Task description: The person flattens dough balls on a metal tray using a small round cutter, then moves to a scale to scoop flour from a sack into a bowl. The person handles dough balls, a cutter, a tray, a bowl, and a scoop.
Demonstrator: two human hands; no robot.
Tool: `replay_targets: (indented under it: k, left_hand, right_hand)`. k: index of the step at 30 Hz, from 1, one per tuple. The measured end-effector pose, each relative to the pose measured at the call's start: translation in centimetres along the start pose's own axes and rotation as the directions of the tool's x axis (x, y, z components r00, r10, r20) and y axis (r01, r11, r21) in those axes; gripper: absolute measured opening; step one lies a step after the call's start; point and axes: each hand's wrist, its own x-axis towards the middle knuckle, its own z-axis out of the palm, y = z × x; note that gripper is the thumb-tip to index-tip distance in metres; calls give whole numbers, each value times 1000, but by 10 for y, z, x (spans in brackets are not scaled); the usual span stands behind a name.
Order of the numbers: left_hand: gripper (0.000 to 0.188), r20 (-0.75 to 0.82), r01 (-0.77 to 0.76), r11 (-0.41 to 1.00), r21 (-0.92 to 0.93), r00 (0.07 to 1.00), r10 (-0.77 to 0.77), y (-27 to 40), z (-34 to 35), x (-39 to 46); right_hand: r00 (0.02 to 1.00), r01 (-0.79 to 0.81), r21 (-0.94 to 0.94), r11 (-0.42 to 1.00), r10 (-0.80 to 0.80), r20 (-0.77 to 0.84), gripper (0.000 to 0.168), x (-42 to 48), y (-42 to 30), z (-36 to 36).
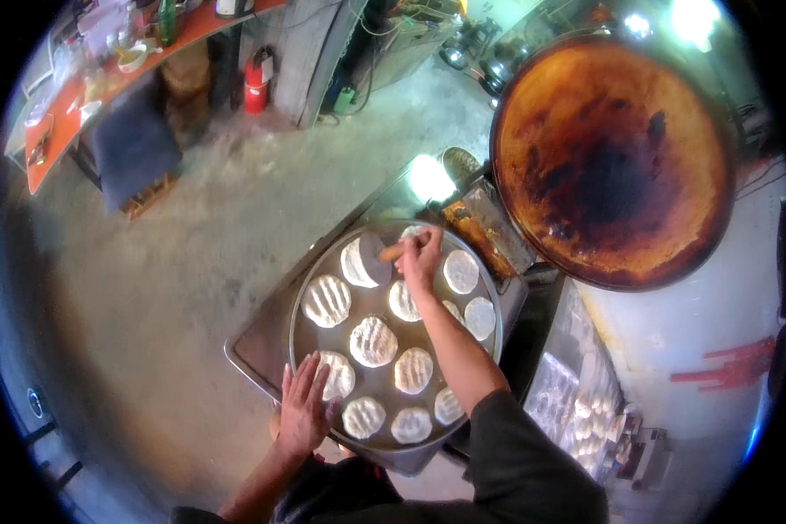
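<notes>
Several round, flat dough pieces lie on a large round griddle [327, 337] in front of me; many bear finger-like grooves, such as the dough round [373, 342] near the middle. My right hand [420, 257] is closed on the wooden handle [393, 252] of a scraper with a wide blade [374, 257]. The blade is at the dough round [357, 263] near the griddle's far left rim and partly covers it. My left hand [306, 405] is at the near left rim, fingers apart, over the edge of another dough round [337, 375]. Whether its fingertips touch the dough I cannot tell.
A big round lid or pan [616, 164] with a browned, scorched face stands at the upper right. A metal box [491, 226] sits beside the griddle. Small dough balls [589, 426] lie at lower right. Farther off are a red table [42, 154], a chair [134, 141] and a fire extinguisher [256, 88].
</notes>
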Motion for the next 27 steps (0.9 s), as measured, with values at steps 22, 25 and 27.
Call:
replay_targets:
  k: [22,25,27]
  left_hand:
    - [58,-14,113,989,98,994,-113,10,-11,-29]
    - [61,-15,135,986,98,991,-134,3,-12,-28]
    - [62,-17,157,982,101,988,-156,-3,-9,-23]
  right_hand:
    - [814,543,-198,816,-454,362,21,-122,-1,41]
    - [790,595,-239,767,-503,351,23,-125,11,51]
    - [779,614,-257,746,-521,348,23,-127,17,54]
